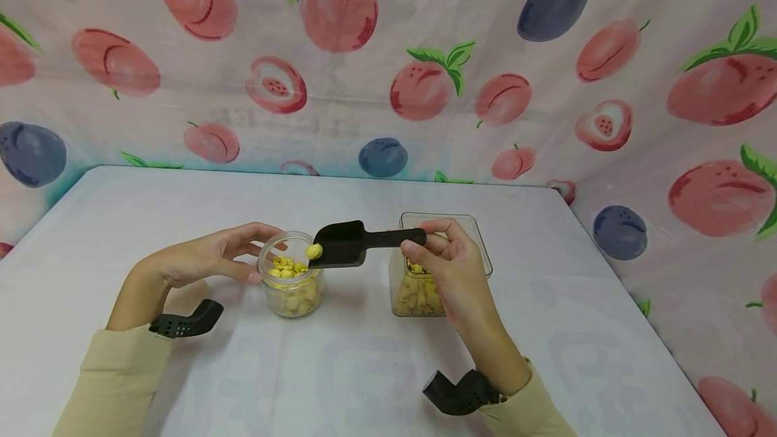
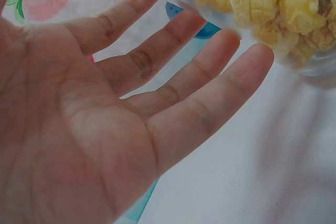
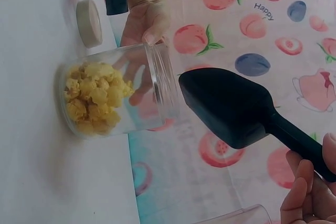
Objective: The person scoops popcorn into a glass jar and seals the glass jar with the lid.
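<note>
White table (image 1: pixel 376 369), enclosed behind and on the right by a fruit-print cloth (image 1: pixel 340 73).

Jar (image 1: pixel 290 275): small, round, clear glass, standing upright on the table left of centre, roughly half full of yellow popcorn (image 1: pixel 285 267). One piece sits at the scoop tip, right over the jar mouth.

Left hand (image 1: pixel 209 255): beside the jar on its left. Fingers straight and loosely spread, fingertips at the jar wall; the left wrist view shows an open palm with the jar just past the fingertips. No closed grip; whether the tips actually touch the glass cannot be told.

Right hand (image 1: pixel 452 268): pinches the handle end of a black scoop (image 1: pixel 346 245) between thumb and fingers. Scoop held about level, blade pointing left, tip over the jar rim.

Tub (image 1: pixel 437 268): clear, rectangular, just right of the jar, partly hidden behind the right hand; more popcorn in it.

Lid (image 3: pixel 89 22): round, pale, seen only in the right wrist view, lying on the table beyond the jar, near the left wrist.

Both sleeves beige; black wrist mounts on each arm.
</note>
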Tool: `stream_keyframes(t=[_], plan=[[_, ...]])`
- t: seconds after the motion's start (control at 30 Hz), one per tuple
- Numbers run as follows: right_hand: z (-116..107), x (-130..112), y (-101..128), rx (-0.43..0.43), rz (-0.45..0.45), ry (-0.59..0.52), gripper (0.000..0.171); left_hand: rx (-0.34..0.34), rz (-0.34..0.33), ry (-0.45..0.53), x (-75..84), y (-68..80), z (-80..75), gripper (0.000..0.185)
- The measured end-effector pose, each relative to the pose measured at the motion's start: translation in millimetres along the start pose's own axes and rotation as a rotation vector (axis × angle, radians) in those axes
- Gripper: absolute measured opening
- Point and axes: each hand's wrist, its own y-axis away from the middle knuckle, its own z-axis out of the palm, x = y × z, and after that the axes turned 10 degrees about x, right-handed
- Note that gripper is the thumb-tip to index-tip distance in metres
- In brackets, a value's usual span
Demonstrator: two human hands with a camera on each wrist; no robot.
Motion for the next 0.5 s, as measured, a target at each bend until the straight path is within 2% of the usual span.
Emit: stream_keyframes(t=[0.5], plan=[[-0.8,-5.5,3.7,0.015,-0.02,0.04,0.026,-0.004,0.004,0.002,-2.1,-0.5,-1.6,0.063]])
